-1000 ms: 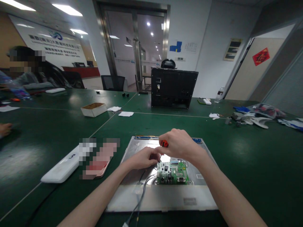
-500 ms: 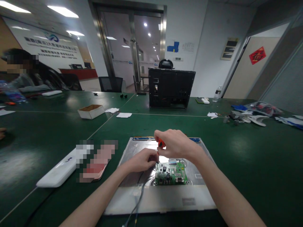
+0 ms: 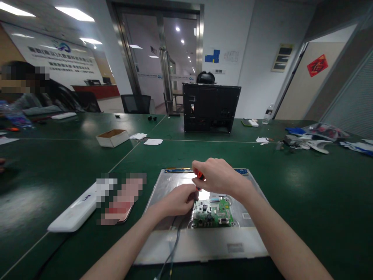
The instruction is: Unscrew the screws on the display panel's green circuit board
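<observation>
R hand (image 3: 220, 177) is closed round an orange-handled screwdriver (image 3: 200, 177), shaft pointing down at the top-left corner of the green circuit board (image 3: 213, 213). L hand (image 3: 177, 200) sits just beside the tip, fingers (image 3: 190, 192) pinched together near it; whether they hold a screw can't be told. Board lies on the metal panel (image 3: 201, 243), toward its near edge, cables (image 3: 173, 245) running off the near side. Vs a sec ago, both hands kept the same spot and grip, only slight shift — so the driver is probably still working one screw at that corner. White box (image 3: 71, 214) lies well apart, toward the table's (image 3: 305, 194) left side.
</observation>
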Tool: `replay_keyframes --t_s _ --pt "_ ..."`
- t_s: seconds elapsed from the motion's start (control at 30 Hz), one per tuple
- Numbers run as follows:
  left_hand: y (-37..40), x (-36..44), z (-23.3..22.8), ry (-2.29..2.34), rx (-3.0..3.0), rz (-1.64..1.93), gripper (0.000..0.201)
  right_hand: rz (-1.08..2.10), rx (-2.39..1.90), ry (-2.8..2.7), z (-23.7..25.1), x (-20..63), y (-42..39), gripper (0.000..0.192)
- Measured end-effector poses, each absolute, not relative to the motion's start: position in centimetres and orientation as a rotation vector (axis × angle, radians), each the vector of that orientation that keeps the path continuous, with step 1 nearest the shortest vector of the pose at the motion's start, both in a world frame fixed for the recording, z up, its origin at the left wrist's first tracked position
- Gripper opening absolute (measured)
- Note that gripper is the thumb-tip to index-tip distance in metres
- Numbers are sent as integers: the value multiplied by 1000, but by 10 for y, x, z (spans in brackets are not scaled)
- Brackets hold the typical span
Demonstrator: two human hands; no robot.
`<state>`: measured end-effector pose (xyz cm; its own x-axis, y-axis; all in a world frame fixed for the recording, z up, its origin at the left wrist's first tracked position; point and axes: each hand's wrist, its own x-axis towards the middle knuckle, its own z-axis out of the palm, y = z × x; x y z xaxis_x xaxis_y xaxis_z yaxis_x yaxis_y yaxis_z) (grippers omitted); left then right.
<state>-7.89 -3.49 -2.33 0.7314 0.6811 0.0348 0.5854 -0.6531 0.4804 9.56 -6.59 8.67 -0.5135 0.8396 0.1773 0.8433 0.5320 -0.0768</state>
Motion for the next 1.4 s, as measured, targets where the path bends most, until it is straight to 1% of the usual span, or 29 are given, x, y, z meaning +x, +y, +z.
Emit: replay_keyframes --t_s 0.2,0.5,0.63,0.83,0.97,1.13,1.4 --pt "-34 -78 -23 934 2494 307 12 20 -1399 -2585 88 99 -67 19" --pt "-29 -78 -19 910 2465 194 16 92 -1341 -2611 89 105 -66 17" --pt "-26 -75 -16 933 2424 110 18 43 -1309 -2615 86 105 -64 16" --pt "-23 -70 -9 1007 2369 -17 16 -33 -1404 -2600 85 98 -61 17" --pt "-23 -73 -11 974 2340 24 16 -34 -1388 -2624 85 96 -62 14" --pt "-25 -80 -14 892 2324 97 18 -21 -1366 -2641 86 96 -63 17" --pt "-26 -76 -10 911 2347 82 18 -52 -1370 -2623 85 97 -62 17"
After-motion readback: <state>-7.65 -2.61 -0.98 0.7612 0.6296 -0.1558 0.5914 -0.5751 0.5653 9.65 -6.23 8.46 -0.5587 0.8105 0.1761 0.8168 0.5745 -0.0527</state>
